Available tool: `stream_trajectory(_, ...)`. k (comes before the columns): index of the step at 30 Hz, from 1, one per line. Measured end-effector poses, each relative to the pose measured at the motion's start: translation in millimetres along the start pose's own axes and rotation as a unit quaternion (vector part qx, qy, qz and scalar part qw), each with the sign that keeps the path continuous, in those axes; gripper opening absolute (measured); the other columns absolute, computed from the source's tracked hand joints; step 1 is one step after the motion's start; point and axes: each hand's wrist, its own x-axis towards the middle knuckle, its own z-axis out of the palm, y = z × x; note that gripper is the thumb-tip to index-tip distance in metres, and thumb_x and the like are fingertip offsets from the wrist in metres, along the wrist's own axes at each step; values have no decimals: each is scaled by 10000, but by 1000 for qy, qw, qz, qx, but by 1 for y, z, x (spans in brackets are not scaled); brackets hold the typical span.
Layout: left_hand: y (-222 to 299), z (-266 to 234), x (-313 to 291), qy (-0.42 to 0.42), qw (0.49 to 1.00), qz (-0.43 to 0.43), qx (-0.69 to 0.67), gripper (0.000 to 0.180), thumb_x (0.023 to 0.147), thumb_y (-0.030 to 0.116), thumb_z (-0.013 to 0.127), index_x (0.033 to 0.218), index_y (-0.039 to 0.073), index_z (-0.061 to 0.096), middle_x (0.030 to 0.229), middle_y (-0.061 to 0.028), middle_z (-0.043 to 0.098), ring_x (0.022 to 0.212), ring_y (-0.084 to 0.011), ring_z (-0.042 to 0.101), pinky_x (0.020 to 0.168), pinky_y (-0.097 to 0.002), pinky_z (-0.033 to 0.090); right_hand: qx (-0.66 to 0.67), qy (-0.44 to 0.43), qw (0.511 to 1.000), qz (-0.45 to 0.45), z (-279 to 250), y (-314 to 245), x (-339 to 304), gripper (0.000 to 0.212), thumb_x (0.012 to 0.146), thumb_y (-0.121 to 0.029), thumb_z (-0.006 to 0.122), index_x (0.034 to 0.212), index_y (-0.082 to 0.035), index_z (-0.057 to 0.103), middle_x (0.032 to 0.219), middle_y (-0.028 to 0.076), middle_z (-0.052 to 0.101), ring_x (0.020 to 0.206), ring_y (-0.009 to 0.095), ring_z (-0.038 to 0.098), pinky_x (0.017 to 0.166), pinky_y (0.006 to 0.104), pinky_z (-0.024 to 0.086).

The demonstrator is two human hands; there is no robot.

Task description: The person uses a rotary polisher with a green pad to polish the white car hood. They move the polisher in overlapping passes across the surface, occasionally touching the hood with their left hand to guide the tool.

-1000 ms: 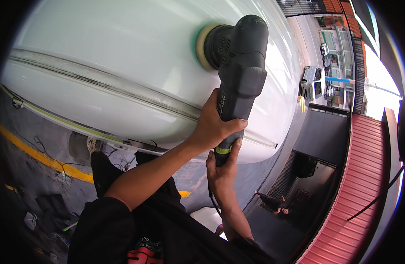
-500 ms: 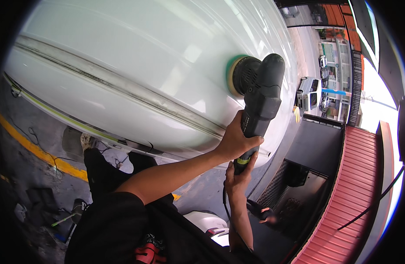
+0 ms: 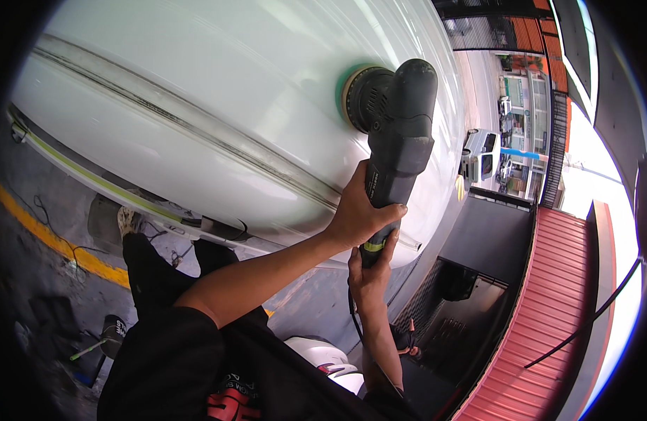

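Observation:
A dark grey power polisher (image 3: pixel 402 144) lies across a glossy white vehicle roof (image 3: pixel 218 63). Its round pad, with a green and tan rim (image 3: pixel 347 98), rests against the paint. My left hand (image 3: pixel 357 214) is wrapped round the body of the tool, with the thumb across it. Below it, my right hand (image 3: pixel 372 277) grips the rear end by a yellow-green band, where a black cord hangs down. A dirty dark groove (image 3: pixel 190 133) runs along the roof to the left of my hands.
Below the roof edge, a yellow line (image 3: pixel 53 238) and loose cables cross the grey floor. A dark bucket-like container (image 3: pixel 113 330) stands at lower left. Beneath my arms is a white rounded object (image 3: pixel 323 358). Another person (image 3: pixel 407 342) is farther off, near a red corrugated panel (image 3: pixel 534 302).
The polisher and both my hands have moved farther away and slightly left over the white roof. My grip is the same. The whole view has shifted a little.

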Motion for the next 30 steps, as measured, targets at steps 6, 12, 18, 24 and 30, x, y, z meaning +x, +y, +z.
stream_trajectory(6, 21, -39, 14, 34, 997, 68, -16, 648, 785, 219, 824, 1299, 12, 487, 1078, -91, 620, 975, -171, 638, 883, -357, 553, -1, -11, 997, -73, 25, -12, 37, 1019, 948, -120, 765, 1700, -50, 81, 954, 275, 750, 825, 477, 760, 716, 481, 601)
stream_trajectory(12, -7, -9, 24, 61, 994, 72, -53, 653, 758, 177, 840, 1286, 5, 496, 1059, -91, 634, 954, -182, 646, 882, -354, 553, -33, -25, 991, -125, -1, 26, 52, 1049, 932, -88, 772, 1713, -100, 70, 948, 241, 758, 805, 442, 773, 708, 459, 609)
stream_trajectory(18, -72, 62, 21, 32, 995, -33, -88, 663, 712, 168, 850, 1260, 3, 516, 1079, -99, 633, 997, -211, 637, 922, -370, 541, -67, -45, 993, -83, -59, 124, 20, 975, 941, -112, 771, 1678, -3, 141, 1079, 292, 748, 938, 469, 772, 781, 482, 615)
stream_trajectory(24, -116, 109, 20, 40, 986, -90, -136, 738, 704, 147, 840, 1333, 15, 477, 1155, -108, 623, 1075, -221, 616, 985, -377, 517, -121, -80, 984, -101, -100, 189, 12, 965, 955, -147, 771, 1672, -11, 140, 1101, 280, 753, 947, 487, 762, 776, 502, 624)
stream_trajectory(30, -113, 106, 29, 56, 989, -35, -132, 796, 764, 113, 847, 1427, 24, 416, 1237, -87, 570, 1135, -174, 596, 992, -365, 526, -138, -118, 968, -172, -112, 211, 43, 1008, 935, -175, 790, 1676, -39, 121, 1058, 282, 738, 874, 502, 752, 717, 514, 621)
